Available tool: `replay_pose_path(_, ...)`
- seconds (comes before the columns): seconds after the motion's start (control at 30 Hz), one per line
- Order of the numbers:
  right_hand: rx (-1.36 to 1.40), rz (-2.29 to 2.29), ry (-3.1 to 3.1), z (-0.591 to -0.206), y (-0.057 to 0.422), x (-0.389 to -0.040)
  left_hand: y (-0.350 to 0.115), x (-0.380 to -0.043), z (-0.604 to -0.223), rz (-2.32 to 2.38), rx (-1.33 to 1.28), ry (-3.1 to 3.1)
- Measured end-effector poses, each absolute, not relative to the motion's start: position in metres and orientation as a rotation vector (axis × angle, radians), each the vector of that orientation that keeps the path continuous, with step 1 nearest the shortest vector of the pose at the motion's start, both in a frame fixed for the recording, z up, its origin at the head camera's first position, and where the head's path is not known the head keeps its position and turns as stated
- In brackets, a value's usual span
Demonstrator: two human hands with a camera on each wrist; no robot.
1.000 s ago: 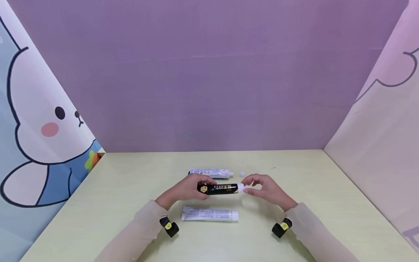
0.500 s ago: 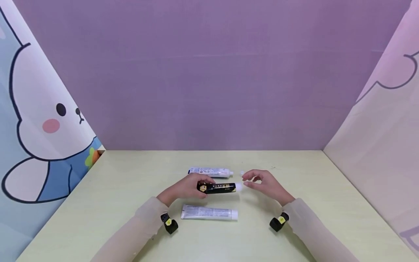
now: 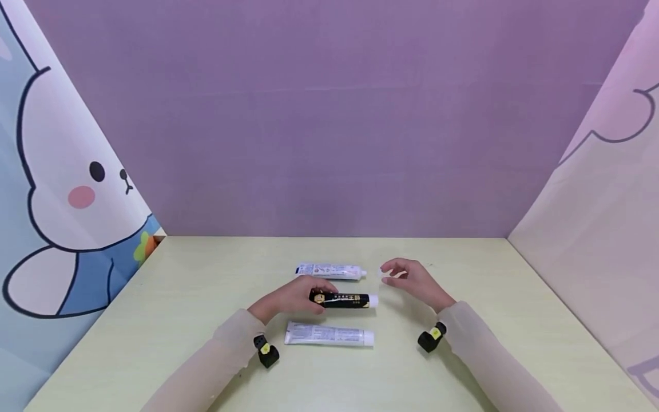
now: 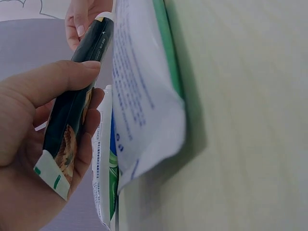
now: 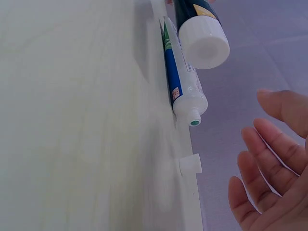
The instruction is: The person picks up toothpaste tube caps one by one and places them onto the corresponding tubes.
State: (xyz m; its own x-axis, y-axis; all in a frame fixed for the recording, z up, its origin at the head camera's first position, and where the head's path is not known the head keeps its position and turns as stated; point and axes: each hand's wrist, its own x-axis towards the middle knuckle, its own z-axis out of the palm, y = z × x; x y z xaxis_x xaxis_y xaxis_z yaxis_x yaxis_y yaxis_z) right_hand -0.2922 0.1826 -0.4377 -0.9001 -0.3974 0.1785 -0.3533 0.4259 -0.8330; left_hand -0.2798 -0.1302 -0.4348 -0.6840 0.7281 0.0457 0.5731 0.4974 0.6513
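My left hand (image 3: 293, 296) grips a black toothpaste tube (image 3: 350, 300) by its left part, thumb on one side and fingers on the other. The tube's white cap (image 5: 204, 43) is on and points right. Behind it lies a white toothpaste tube (image 3: 332, 271) whose nozzle (image 5: 193, 118) is bare. A small white cap (image 5: 190, 164) stands on the table just right of that nozzle. Beside the cap is my right hand (image 3: 418, 281), fingers bent loosely and apart, with nothing between them. In the right wrist view a gap shows between its fingertips and the cap.
Another white toothpaste tube (image 3: 329, 334), capped, lies in front of the black one, nearest to me. The pale table (image 3: 231, 257) ends at a purple backdrop (image 3: 329, 126), with printed cloth panels at the left and right.
My right hand has left the black tube's cap and moved back toward the small loose cap. The black tube has shifted slightly left in my left hand; its cap is still on.
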Motion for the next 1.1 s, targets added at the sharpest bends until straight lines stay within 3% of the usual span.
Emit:
replay_pose_path(0.53,-0.426,-1.571,2.551,-0.451,0.184,-0.310,-0.130,-0.280,-0.436,0.907,1.067,2.501)
replay_pose_path(1.1,-0.342,-1.598,2.407,-0.460,0.192,-0.320,-0.131,-0.281,-0.435,0.888,1.060,2.529)
